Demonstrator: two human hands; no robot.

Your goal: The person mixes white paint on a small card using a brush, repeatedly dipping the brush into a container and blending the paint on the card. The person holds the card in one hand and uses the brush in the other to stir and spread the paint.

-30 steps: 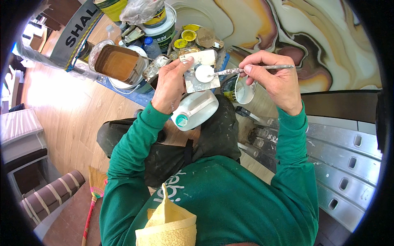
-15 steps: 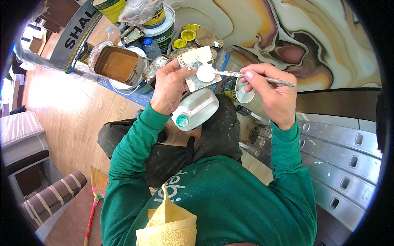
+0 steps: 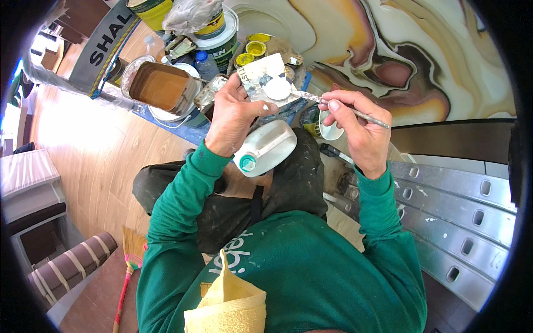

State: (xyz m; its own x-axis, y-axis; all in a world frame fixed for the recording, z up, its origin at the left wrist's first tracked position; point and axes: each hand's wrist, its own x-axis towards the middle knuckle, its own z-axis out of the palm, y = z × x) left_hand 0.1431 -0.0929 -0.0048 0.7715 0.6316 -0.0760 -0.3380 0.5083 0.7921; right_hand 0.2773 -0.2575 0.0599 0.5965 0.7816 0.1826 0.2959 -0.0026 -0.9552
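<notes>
My left hand (image 3: 233,117) grips a small pale card (image 3: 268,64) by its near left edge, with the thumb stretched along it. A round pool of white paint (image 3: 277,87) lies on the card beside dark smears. My right hand (image 3: 363,130) pinches a slim, paint-spattered paintbrush (image 3: 371,119) between thumb and fingers. Its tip meets the right side of the card by the white paint; the tip's exact shape is hard to make out. Just below the card, a white plastic jug (image 3: 272,147) with a green cap rests near my legs.
Ahead on the left stand a tub of brown liquid (image 3: 161,87), a blue-capped bottle (image 3: 206,66), stacked paint buckets (image 3: 222,41) and small yellow paint pots (image 3: 255,49). A white cup (image 3: 331,130) sits beyond the jug. An aluminium ladder (image 3: 455,222) lies right; a broom (image 3: 131,252) is at left.
The card has tilted and turned slightly in my left hand. My right hand has shifted a little left and down, and the brush tip has moved from the paint's upper right to the card's right edge.
</notes>
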